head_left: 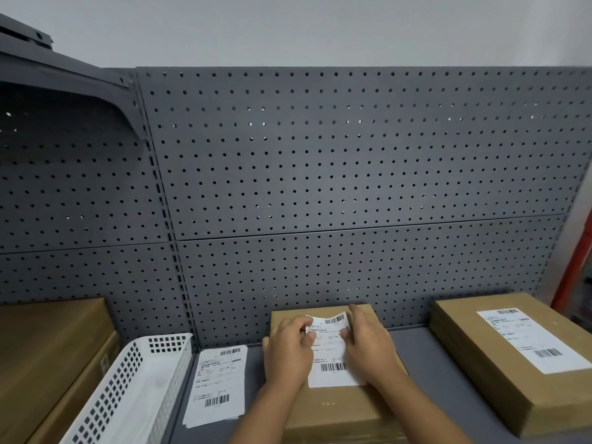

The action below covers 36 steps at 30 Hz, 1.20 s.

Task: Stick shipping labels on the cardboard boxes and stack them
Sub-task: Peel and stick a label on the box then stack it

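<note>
A flat brown cardboard box [336,408] lies on the grey shelf in front of me. A white shipping label [330,350] with barcodes rests on its top, its far edge curled up. My left hand [288,350] pinches the label's upper left part. My right hand [368,344] lies flat along the label's right side, fingers pointing away from me. To the right sits a stack of brown boxes [499,373], the top one carrying a stuck-on label [531,341]. A small pile of loose labels [217,386] lies on the shelf to the left.
A white perforated plastic basket [134,389] stands at the left, beside more brown cardboard boxes [48,357]. A grey pegboard wall [320,171] rises behind the grey shelf [432,379]. A red post [573,267] stands at the far right.
</note>
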Each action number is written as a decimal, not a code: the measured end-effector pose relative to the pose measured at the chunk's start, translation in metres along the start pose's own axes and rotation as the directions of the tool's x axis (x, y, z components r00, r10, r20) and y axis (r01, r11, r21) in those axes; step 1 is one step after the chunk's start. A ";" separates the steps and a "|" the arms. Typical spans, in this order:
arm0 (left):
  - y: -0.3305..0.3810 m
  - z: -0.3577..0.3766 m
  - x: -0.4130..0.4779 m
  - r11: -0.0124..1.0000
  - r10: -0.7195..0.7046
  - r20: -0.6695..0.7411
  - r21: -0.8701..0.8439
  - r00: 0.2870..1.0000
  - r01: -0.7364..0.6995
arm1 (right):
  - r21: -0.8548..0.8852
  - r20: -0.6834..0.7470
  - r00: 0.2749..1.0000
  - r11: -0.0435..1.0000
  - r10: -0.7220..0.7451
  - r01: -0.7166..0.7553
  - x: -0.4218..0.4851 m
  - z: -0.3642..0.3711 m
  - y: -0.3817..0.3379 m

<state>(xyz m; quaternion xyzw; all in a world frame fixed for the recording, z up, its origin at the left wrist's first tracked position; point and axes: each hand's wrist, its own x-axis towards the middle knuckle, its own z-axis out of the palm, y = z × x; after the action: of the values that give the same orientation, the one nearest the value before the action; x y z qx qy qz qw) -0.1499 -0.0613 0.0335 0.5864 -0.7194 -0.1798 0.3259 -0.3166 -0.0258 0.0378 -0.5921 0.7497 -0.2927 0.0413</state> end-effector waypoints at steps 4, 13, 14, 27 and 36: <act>0.001 -0.002 -0.001 1.000 -0.006 0.006 -0.011 1.000 0.006 | -0.023 -0.030 1.000 1.000 0.006 -0.007 0.000 -0.003 -0.003; 0.006 -0.007 0.003 0.999 -0.026 0.022 -0.040 0.999 0.026 | -0.149 -0.006 1.000 0.989 0.002 -0.003 0.001 -0.001 -0.007; 0.007 -0.007 0.004 0.999 -0.030 0.022 -0.038 0.999 0.031 | -0.156 -0.002 1.000 0.988 0.005 -0.005 0.001 -0.001 -0.007; 0.013 0.004 0.027 0.996 -0.053 0.019 0.071 0.998 0.051 | -0.204 0.071 0.985 0.969 0.156 -0.138 0.016 -0.007 -0.026; 0.004 0.013 0.035 0.995 -0.031 -0.036 0.094 0.999 0.035 | -0.218 0.013 0.986 0.963 0.164 -0.157 0.024 -0.005 -0.020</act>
<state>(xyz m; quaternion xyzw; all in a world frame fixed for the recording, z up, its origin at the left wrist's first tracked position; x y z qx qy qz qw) -0.1653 -0.0956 0.0361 0.6161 -0.7116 -0.1407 0.3070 -0.3084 -0.0478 0.0586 -0.5350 0.8217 -0.1960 0.0120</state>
